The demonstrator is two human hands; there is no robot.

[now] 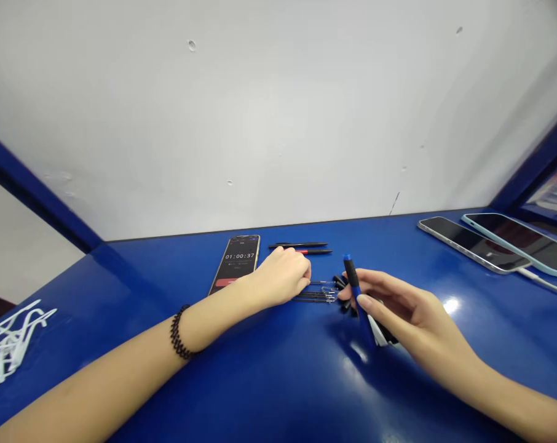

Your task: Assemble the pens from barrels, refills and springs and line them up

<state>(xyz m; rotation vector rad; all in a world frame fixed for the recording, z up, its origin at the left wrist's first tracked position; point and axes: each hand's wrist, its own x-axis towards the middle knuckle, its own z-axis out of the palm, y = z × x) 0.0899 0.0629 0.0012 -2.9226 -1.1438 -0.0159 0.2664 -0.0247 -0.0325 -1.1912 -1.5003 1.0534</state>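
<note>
My right hand (412,311) pinches a blue pen (352,277) between thumb and fingers; it has a black grip section and a bright blue tip, tilted upward. My left hand (281,277) rests over the table with its fingers curled down; the fingertips are mostly hidden behind the hand, so what they hold cannot be seen. Beside the left fingers lie several thin dark pen refills (313,298) with small metal springs (329,292). Short black pen parts (339,282) lie between the two hands. A white and black piece (379,332) shows below the right hand, partly covered.
A phone (237,258) running a timer lies behind my left forearm. Black pens (301,244), one with a red part, lie near the wall. Two phones (476,243) and a white cable (546,283) are at right. White plastic strips (11,344) lie at left on the blue table (260,381).
</note>
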